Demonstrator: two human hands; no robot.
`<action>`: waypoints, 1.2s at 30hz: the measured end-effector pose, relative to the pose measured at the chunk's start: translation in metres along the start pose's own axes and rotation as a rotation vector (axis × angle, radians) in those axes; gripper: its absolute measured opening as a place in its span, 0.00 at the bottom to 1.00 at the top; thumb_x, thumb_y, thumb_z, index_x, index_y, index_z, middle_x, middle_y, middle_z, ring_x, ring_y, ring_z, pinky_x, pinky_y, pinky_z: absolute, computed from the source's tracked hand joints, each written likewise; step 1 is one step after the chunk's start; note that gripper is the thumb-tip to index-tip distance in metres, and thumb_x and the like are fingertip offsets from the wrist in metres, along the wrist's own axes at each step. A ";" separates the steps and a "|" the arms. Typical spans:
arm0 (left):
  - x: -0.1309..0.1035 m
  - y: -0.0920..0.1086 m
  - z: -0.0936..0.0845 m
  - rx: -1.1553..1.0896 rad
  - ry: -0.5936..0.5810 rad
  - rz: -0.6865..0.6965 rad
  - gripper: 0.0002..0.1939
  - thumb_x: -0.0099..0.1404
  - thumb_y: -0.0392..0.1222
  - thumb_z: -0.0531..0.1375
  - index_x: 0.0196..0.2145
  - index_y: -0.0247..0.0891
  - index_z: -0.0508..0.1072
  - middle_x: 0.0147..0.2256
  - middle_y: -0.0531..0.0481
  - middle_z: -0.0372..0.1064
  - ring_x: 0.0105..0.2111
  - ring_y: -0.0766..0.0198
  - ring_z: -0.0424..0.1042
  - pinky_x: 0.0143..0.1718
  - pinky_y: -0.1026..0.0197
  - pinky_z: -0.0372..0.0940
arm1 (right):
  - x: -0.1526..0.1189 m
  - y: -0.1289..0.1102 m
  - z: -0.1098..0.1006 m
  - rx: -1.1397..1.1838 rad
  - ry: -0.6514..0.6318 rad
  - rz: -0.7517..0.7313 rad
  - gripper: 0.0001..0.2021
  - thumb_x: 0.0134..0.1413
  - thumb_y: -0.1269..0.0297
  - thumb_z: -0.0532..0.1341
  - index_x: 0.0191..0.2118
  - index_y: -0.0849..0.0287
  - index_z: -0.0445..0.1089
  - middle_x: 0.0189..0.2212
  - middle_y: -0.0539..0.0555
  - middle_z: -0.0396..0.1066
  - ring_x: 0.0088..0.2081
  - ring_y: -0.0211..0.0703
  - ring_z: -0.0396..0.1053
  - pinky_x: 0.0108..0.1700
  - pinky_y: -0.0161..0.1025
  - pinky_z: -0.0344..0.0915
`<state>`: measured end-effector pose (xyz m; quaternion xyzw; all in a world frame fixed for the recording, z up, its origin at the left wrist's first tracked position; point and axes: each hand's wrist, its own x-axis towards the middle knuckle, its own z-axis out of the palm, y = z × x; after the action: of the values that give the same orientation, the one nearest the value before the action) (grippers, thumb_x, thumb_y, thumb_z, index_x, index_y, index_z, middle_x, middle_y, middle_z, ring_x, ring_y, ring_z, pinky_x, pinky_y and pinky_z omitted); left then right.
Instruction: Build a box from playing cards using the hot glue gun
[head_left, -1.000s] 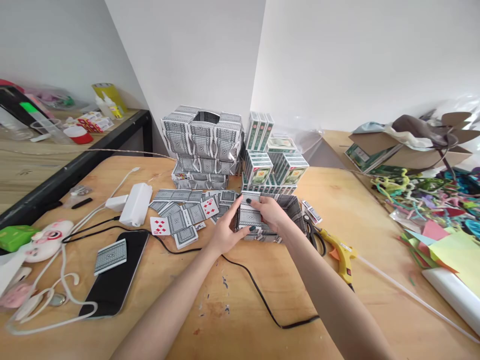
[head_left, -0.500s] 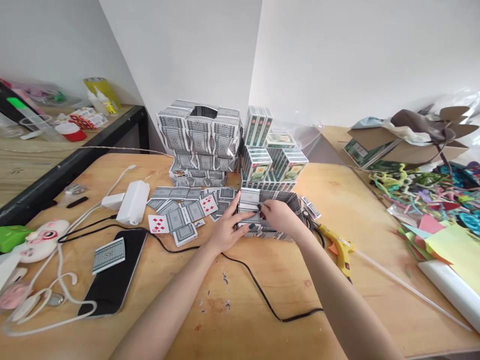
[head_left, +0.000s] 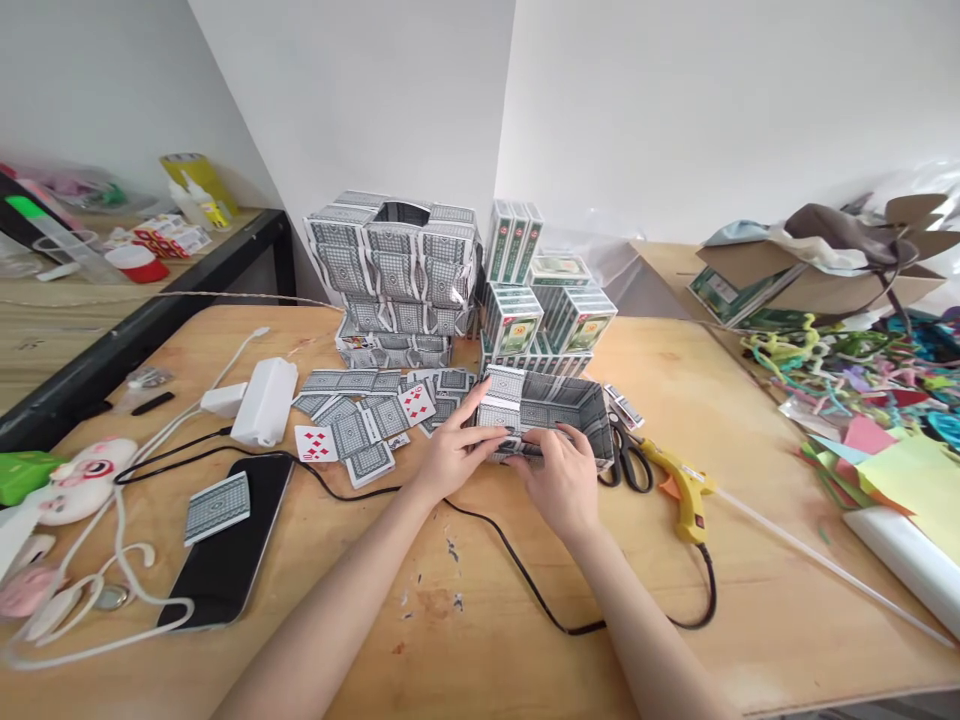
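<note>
At the left of the frame, a phone (head_left: 202, 585) is seen lying on the desk (head_left: 487, 650) with a single card (head_left: 217, 508) on top, and a white charger (head_left: 264, 402) is placed beyond it. Loose cards (head_left: 371, 465) are spread left of centre, two with red faces shown; behind them, a tall card-covered structure (head_left: 394, 255) is stood. Slightly right of centre, the left end of an open card-backed box (head_left: 596, 420) is covered by the left hand (head_left: 454, 455): fingers spread, index laid along the left edge, the others near the front corner; whether anything is gripped cannot be told. Joined cards (head_left: 504, 388) are seen upright against the box's left end, beside that index finger. The main change is at the right hand (head_left: 559, 475): half a second ago it was held inside the box at the joined cards; now it has been drawn back to the front wall, fingers bent over the rim, wall apparently pinched against the thumb. More of the interior is thereby exposed; handling seems to have been shifted from the joined cards to the front wall. Farther right, black scissors (head_left: 641, 470) and a yellow glue gun (head_left: 690, 500) are left unheld.
</note>
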<state>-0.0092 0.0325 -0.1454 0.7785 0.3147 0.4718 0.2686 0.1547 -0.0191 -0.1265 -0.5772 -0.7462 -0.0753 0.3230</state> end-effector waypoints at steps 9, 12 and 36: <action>-0.001 -0.004 0.000 0.057 -0.022 0.050 0.10 0.61 0.36 0.56 0.37 0.42 0.76 0.49 0.49 0.68 0.58 0.56 0.55 0.55 0.44 0.58 | 0.001 -0.001 -0.001 0.059 0.024 -0.008 0.05 0.51 0.68 0.59 0.37 0.55 0.68 0.27 0.47 0.74 0.32 0.39 0.69 0.56 0.50 0.44; -0.001 -0.005 -0.004 0.073 -0.059 0.071 0.11 0.62 0.35 0.55 0.38 0.43 0.75 0.49 0.50 0.68 0.59 0.56 0.52 0.56 0.44 0.57 | 0.003 -0.002 0.001 0.089 0.015 0.029 0.03 0.50 0.68 0.60 0.34 0.55 0.68 0.26 0.46 0.73 0.31 0.39 0.68 0.54 0.49 0.48; -0.004 -0.005 -0.010 0.006 -0.087 0.062 0.17 0.65 0.36 0.49 0.49 0.45 0.69 0.57 0.49 0.57 0.60 0.56 0.50 0.59 0.45 0.51 | -0.073 0.104 -0.060 -0.388 -0.083 1.331 0.36 0.40 0.39 0.53 0.48 0.65 0.61 0.46 0.72 0.61 0.51 0.65 0.59 0.46 0.56 0.58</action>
<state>-0.0204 0.0343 -0.1471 0.8087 0.2799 0.4445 0.2649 0.2818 -0.0741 -0.1479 -0.9618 -0.2182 0.0289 0.1628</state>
